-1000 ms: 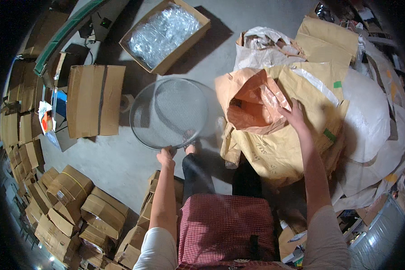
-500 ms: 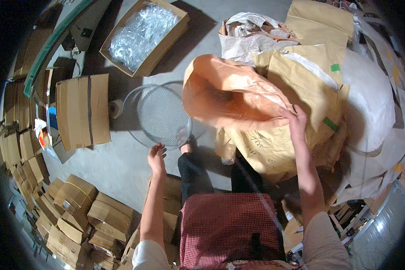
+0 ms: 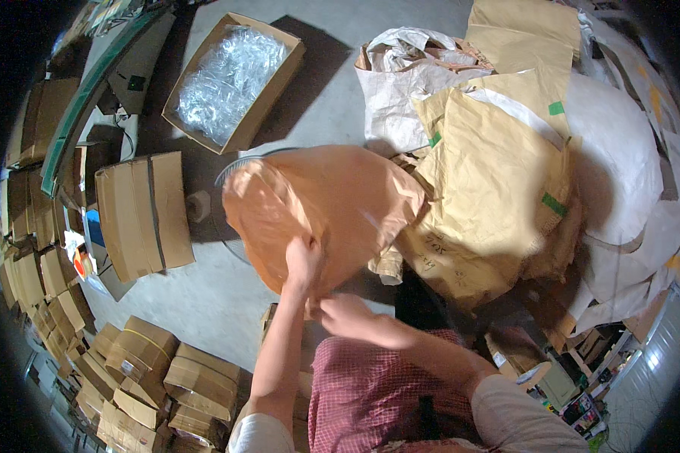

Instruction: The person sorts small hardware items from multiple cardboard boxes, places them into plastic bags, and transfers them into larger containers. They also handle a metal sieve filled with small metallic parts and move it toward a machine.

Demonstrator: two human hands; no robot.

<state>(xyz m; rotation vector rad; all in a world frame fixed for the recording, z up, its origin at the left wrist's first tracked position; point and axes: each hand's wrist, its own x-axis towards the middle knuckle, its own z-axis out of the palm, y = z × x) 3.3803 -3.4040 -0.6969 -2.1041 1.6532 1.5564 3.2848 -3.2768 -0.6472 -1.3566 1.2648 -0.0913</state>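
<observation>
A large orange-brown paper sack [image 3: 347, 185] hangs in front of me, its far part covering most of a wire mesh basket. Only a curved bit of the basket's rim [image 3: 230, 170] shows beyond the sack. My left hand [image 3: 304, 260] is closed on the sack's near side, with the paper creased around it. Just below and to the right, my right hand [image 3: 341, 314] is closed at the sack's near edge, its fingers partly hidden and slightly blurred. The sack's opening is turned out of sight.
An open carton [image 3: 238, 83] of clear plastic pieces stands at the far left. A closed cardboard box [image 3: 145, 215] is nearer. Yellow paper sacks [image 3: 491, 189] and a white sack [image 3: 393, 98] fill the right side. Several stacked cartons [image 3: 140, 351] lie at lower left.
The sack has swung left and nearer, over the basket, and its mouth no longer shows. My left hand has taken hold of it. My right hand has crossed leftward toward my left.
</observation>
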